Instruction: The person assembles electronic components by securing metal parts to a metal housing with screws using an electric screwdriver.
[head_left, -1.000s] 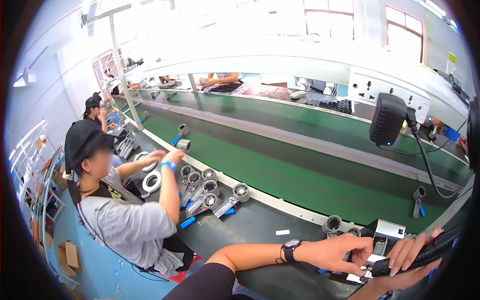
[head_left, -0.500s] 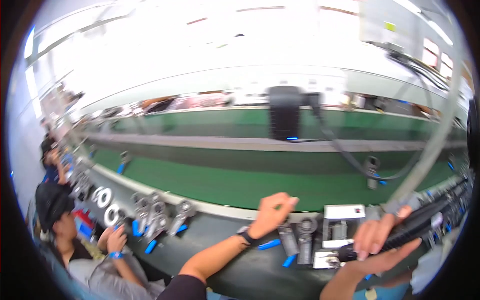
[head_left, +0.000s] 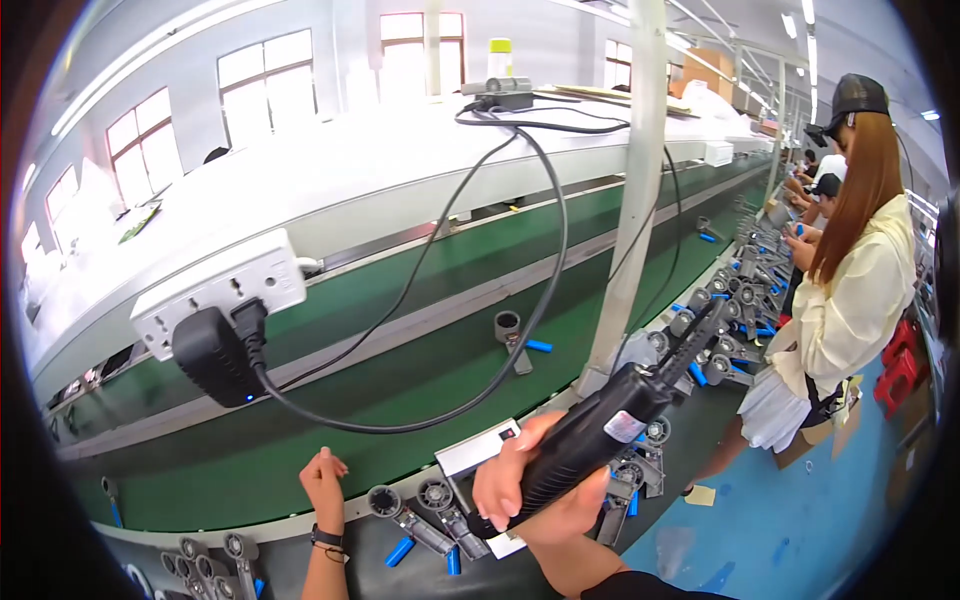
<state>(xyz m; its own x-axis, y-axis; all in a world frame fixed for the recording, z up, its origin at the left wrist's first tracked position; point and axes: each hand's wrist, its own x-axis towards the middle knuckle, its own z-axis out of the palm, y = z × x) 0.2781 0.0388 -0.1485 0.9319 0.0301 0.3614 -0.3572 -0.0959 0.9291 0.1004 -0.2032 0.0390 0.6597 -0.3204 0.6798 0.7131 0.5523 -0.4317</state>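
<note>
My right hand (head_left: 562, 512) grips a black power tool (head_left: 590, 430), slanting above the bench (head_left: 375, 575), my left hand (head_left: 323, 482) loosely curled and empty, near grey fan units (head_left: 425, 528) beside the green belt (head_left: 270, 445)

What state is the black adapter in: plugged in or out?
Plugged in: the black adapter sits against the white power strip, its blue light lit.

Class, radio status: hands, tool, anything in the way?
Right hand gripping black handheld tool. Left hand near grey fan unit. Black cable looping in front of green belt.
</note>
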